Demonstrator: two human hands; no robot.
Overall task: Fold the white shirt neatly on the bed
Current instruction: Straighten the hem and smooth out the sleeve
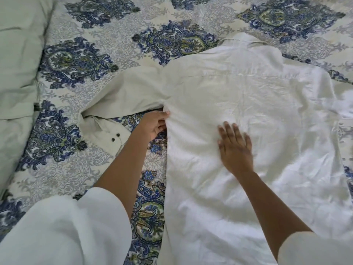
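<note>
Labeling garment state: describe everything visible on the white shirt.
The white shirt, seemingly cotton, lies back-up and creased on the patterned bedspread, collar farthest, yoke seam showing. One sleeve stretches left, bending to a cuff with two dark buttons. The left hand grips its side edge below that sleeve; the right hand rests flat on its back.

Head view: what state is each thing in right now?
white shirt: spread out back up, wrinkled, not yet folded.
sleeve: stretched out sideways, its cuff bent back toward the person.
left hand: grips the shirt's side edge by the armpit.
right hand: flat on the shirt's back, fingers straight.
</note>
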